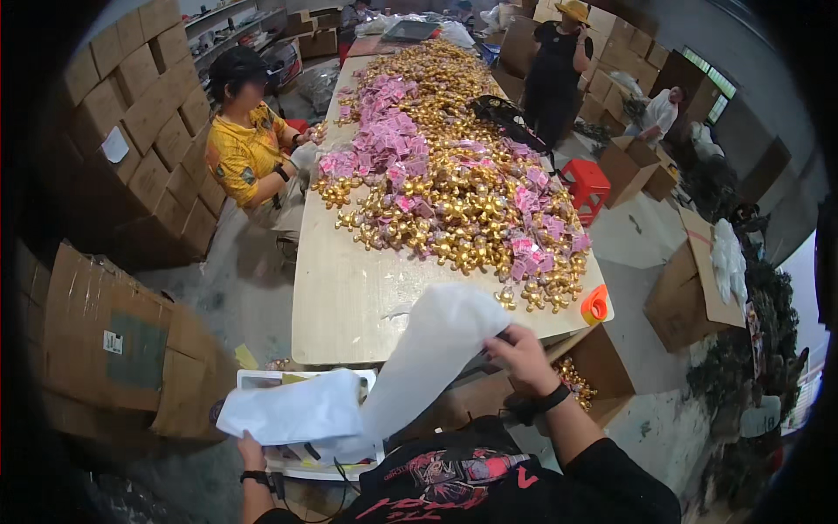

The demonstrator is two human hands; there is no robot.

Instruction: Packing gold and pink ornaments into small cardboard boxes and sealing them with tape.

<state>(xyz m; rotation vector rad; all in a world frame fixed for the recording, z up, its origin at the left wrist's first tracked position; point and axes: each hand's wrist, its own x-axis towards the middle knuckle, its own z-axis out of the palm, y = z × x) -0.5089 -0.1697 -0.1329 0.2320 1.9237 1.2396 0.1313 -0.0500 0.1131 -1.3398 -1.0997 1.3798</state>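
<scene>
My right hand [524,360] pinches the edge of a thin white plastic bag [441,349], which stretches up over the near table edge and down toward my left side. Below and to the left, a flat folded stack of white plastic bags [292,409] lies across a white plastic bin [301,467]. The stack's near left edge is gripped by my left hand [251,450], whose fingers are partly hidden by it. Beyond the bag, a big heap of shiny gold figures [471,218] with pink printed cards [388,131] covers most of the long table [340,306].
An orange tape roll [594,306] sits at the table's near right corner. Under that corner stands an open carton [611,358] with gold pieces. Cardboard boxes [113,341] stand at left. A person in yellow [240,162] works at the table's left side; a red stool [587,185] stands right.
</scene>
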